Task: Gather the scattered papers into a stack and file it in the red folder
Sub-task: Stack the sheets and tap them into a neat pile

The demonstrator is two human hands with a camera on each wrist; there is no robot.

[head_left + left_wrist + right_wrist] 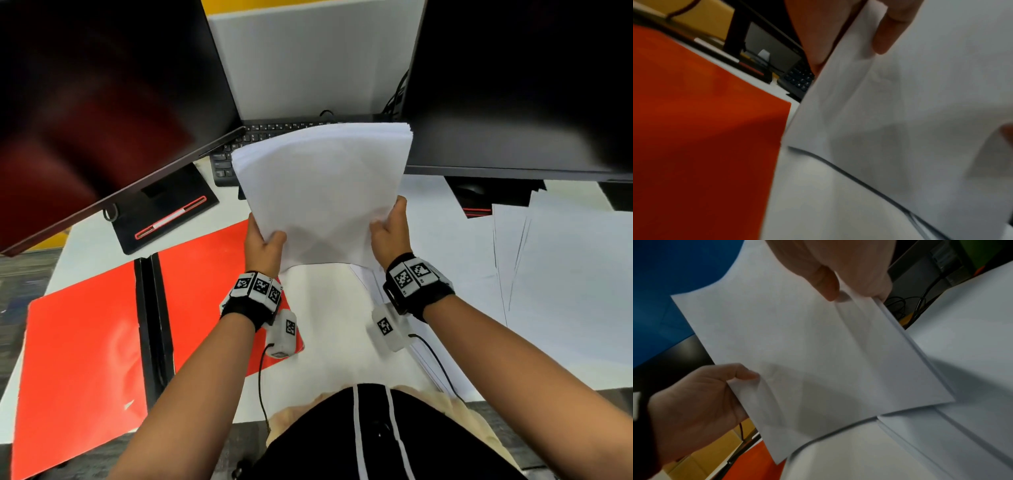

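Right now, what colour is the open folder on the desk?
Red; the folder shows best in the head view.

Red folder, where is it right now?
In the head view the red folder lies open on the desk's left side, beside the left hand, below the left monitor.

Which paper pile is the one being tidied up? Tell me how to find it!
Look between the two dark monitors, just in front of the black keyboard. The stack of white paper there stands on its bottom edge, with the left hand and right hand gripping its sides. The other sheets lie flat on the desk; only this pile is held upright.
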